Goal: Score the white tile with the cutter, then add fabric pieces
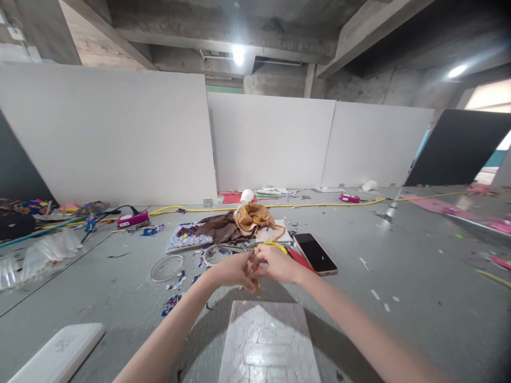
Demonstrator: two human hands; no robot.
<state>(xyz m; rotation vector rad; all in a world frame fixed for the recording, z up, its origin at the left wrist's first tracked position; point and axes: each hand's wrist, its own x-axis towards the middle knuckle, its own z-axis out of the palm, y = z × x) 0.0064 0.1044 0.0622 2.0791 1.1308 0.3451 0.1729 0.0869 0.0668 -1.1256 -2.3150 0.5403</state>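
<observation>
My left hand (235, 269) and my right hand (276, 263) meet in the middle, fingertips pinched together. A small yellowish-brown piece (256, 288) hangs below the fingers; its kind is too small to make out, and its upper part is hidden by my fingers. Right below, a pale grey board (268, 343) with a raised stone-like pattern lies flat. Just behind my hands is a yellow curved handle (278, 247), partly covered. Beside my right hand lie a red textured strip (300, 258) and a dark-screened phone (316, 252).
Crumpled brown and tan cloth (223, 227) lies on a pebble-patterned board (187, 238). Left of my hands is a clear ring (167, 268), among blue scraps (171, 305). A white power bank (62, 351) lies front left. A yellow cable (311, 204) runs before white panels (271, 143).
</observation>
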